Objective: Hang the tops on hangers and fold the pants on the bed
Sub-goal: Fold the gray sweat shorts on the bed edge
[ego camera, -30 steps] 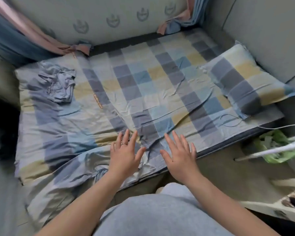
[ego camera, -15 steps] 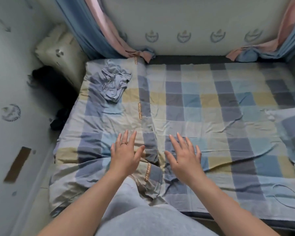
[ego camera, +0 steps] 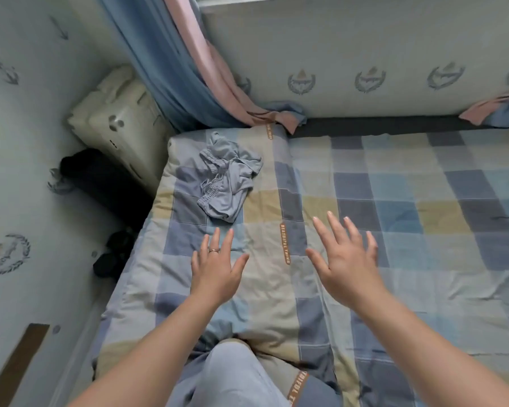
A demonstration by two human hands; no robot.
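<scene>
Over the bed (ego camera: 409, 218), left hand (ego camera: 215, 271) and right hand (ego camera: 346, 259) hover empty, fingers spread, near crumpled grey pants (ego camera: 227, 183); grabbing one layer could twist the legs.

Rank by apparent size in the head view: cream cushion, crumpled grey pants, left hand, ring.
1. cream cushion
2. crumpled grey pants and left hand: they look alike, and the hand is nearer the camera, so unranked
3. ring
</scene>
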